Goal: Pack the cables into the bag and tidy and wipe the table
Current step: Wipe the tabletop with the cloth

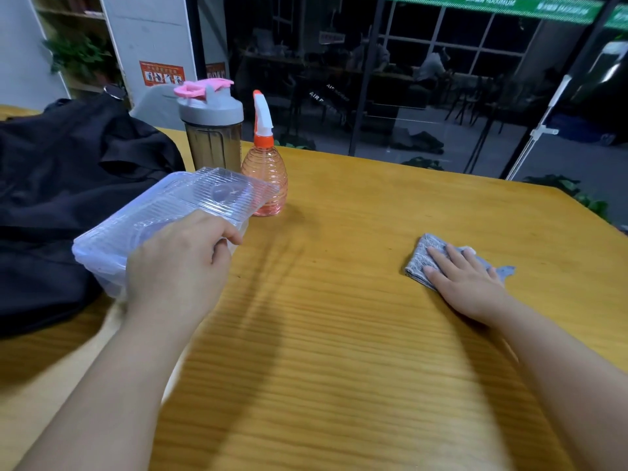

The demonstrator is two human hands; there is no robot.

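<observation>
Your left hand [176,263] grips the clear plastic box [163,215] off the tabletop [339,334] at 10 o'clock, beside the black bag [68,185] — clearing wiping room, probably — while right-hand fingers [441,256] press flat on the grey cloth [421,256] at 2 o'clock.

We are losing the black bag [64,198] past the left edge. The left hand [176,266] is covering part of the clear box [190,202]; its fingers are tucking out of sight. The near bench [339,385] is blurring. Cloth [421,260] pattern is reading too small.
</observation>
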